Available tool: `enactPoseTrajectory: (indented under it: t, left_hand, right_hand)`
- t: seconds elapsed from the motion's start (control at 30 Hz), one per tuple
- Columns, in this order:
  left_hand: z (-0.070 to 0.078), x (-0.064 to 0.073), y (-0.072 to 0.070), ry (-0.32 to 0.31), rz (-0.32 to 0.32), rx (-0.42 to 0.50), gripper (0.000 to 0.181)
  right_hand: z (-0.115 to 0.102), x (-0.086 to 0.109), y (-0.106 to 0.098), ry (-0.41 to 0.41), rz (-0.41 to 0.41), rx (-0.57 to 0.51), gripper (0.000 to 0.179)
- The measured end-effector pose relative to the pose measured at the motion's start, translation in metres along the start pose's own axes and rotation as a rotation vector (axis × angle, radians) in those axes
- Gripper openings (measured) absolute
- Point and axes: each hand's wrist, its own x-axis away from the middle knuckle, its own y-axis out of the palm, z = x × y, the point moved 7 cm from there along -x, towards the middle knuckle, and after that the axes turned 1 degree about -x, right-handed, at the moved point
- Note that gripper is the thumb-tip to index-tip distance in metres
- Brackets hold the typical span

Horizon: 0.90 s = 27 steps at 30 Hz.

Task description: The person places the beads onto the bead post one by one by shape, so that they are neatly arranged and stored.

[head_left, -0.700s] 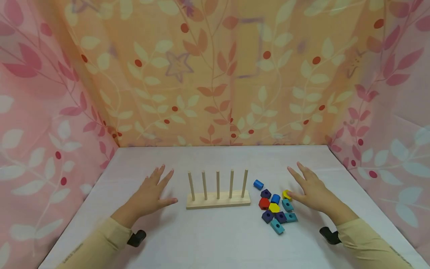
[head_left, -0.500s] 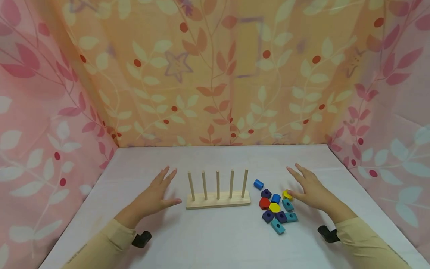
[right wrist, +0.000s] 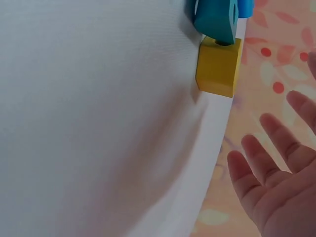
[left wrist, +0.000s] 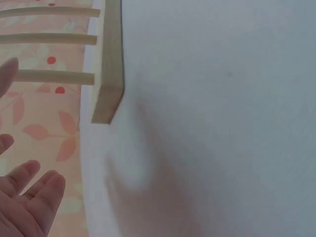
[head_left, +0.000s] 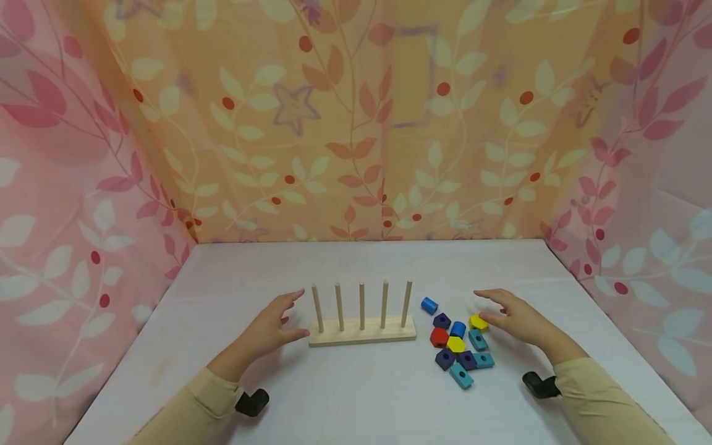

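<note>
A wooden peg stand [head_left: 361, 335] with several upright bare pegs is in the middle of the table. Just left of it, my left hand [head_left: 269, 332] holds nothing, its thumb close to the base's left end. In the left wrist view the stand [left wrist: 109, 64] lies ahead of the spread fingertips [left wrist: 49, 187]. My right hand [head_left: 517, 318] hovers empty at the right edge of a block pile, nearest a yellow hexagonal block [head_left: 478, 322]. A teal block [right wrist: 216, 19] sits beside that yellow block in the right wrist view, apart from my fingers [right wrist: 242, 170].
Left of my right hand lie a red block [head_left: 439, 337], another yellow block [head_left: 456, 344], blue cylinders [head_left: 429, 305], purple pentagonal blocks [head_left: 445, 359] and teal blocks [head_left: 461, 375]. A white cloth covers the table [head_left: 345, 408]. Patterned curtains [head_left: 356, 123] enclose the back and sides.
My left hand has moved right, towards the peg stand, its fingers now bent closer together. The right hand has lowered slightly, with its fingers less spread. Blocks and stand stay put.
</note>
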Motion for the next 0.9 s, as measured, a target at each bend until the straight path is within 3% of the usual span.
enactPoseTrajectory:
  t: [0.13,0.5,0.9]
  left_hand:
    - [-0.008,-0.001,0.012,-0.047,-0.018,0.054,0.077]
    - [-0.025,-0.004,0.03,-0.172,-0.01,0.032,0.06]
    - [-0.034,-0.007,0.037,-0.213,0.015,0.025,0.049]
  right_hand:
    - [0.005,-0.002,0.004,0.034,-0.028,-0.044,0.048]
    - [0.023,-0.006,0.02,0.132,-0.085,-0.03,0.043]
    - [0.023,-0.008,0.025,0.157,-0.09,-0.016,0.029]
